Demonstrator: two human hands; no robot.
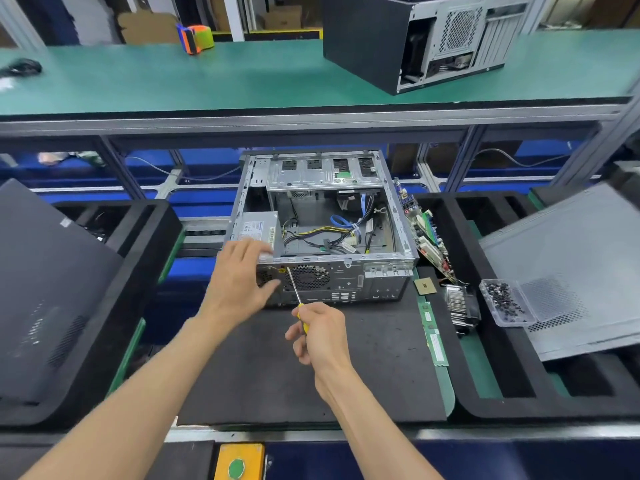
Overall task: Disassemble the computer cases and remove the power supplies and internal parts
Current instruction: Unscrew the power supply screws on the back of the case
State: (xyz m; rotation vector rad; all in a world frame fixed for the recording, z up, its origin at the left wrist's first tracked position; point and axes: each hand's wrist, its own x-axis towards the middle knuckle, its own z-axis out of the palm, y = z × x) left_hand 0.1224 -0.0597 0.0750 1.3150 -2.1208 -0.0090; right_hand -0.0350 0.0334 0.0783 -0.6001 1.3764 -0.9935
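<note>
While your right hand (pixel 320 336) pinches the yellow-handled screwdriver (pixel 296 295) with its tip at the rear panel, your left hand (pixel 242 278) rests loose fingers (pixel 258 249) on the power supply (pixel 254 230) (still inside the case (pixel 346 271)). The motherboard (pixel 427 239), heatsink (pixel 459 301) and screws (pixel 504 301) already lie out at the right; cables remain. The supply's label is unreadable.
</note>
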